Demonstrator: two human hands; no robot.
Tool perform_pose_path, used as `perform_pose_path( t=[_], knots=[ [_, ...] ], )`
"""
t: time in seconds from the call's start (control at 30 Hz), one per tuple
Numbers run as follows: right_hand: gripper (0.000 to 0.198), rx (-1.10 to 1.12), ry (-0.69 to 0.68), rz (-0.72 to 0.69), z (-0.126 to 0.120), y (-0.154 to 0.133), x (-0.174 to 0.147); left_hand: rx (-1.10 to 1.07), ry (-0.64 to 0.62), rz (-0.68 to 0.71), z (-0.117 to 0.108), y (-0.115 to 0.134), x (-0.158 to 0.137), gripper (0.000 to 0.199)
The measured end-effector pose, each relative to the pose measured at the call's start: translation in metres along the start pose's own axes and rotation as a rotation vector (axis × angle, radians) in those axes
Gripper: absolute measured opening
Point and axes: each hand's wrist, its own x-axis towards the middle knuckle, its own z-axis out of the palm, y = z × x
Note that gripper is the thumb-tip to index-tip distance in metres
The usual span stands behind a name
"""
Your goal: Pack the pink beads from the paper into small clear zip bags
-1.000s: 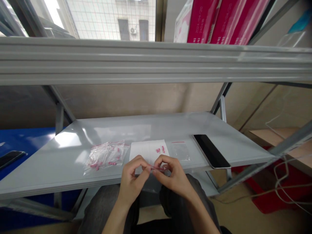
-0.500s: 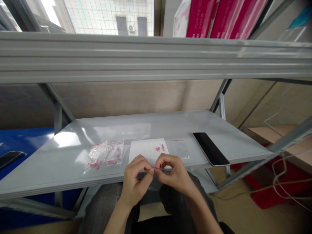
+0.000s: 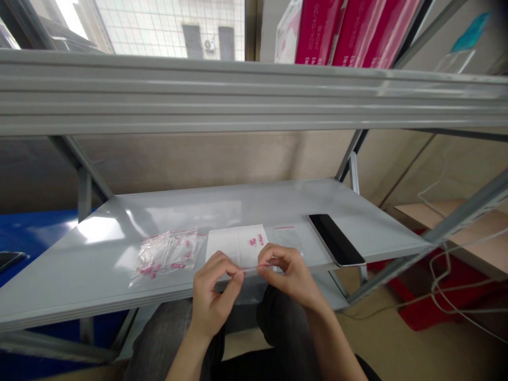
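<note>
Grey laminate makes up the long tabletop [image 3: 278,201], smooth and shiny enough that light plastic would probably skate across it. Towards its left side lies a loose heap of clear bags [image 3: 166,251] with small pink-red bits inside, crumpled and overlapping; they look soft and nearly weightless, likely to slide over one another, and best lifted by their red-edged tops. Beside the heap rests a flat sheet of white paper [image 3: 226,243]. Just this side of the paper are the person's hands: the left hand [image 3: 214,288] has thumb and forefinger brought together in a pinch, and the right hand [image 3: 291,272] pinches likewise, its other fingers curled in. Off to the right lies a black-screened device [image 3: 336,239], well apart from both hands. Near the right hand, a lone clear bag [image 3: 288,238] lies flat, its red strip turned away from the person. Between the two pinches, at the table's near edge, a thin red-lined strip is drawn out, which I take to be the mouth of another small bag [image 3: 251,270], though its body is hard to make out from here. Such film should be limp and slippery, the seal line its stiffest part, so fingertips near each end seem the right hold. Smallest are the pink-red pieces [image 3: 253,242] clustered on the paper, light and easily scattered.
</note>
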Motion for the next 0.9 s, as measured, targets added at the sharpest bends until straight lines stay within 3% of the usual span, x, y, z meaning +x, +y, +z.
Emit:
perform_pose_path(
  t=[0.13,0.3,0.43,0.6,0.9],
  knots=[
    [0.005,-0.004,0.019,0.000,-0.007,-0.001,0.000,-0.012,-0.014,-0.004,0.003,-0.001,0.000,0.019],
    [0.014,0.043,0.118,0.104,-0.021,0.003,-0.001,0.042,-0.001,0.024,0.013,0.004,0.003,0.019],
    [0.021,-0.020,0.207,0.047,-0.038,0.003,-0.005,0.049,0.017,-0.027,0.030,0.009,0.009,0.025],
    [0.024,-0.075,0.287,0.089,-0.067,-0.001,-0.011,0.032,-0.055,-0.081,0.058,0.009,0.029,0.025],
    [0.028,-0.453,0.557,0.092,-0.094,0.033,0.022,0.301,-0.209,-0.118,0.102,-0.022,0.079,0.016]
  ],
)
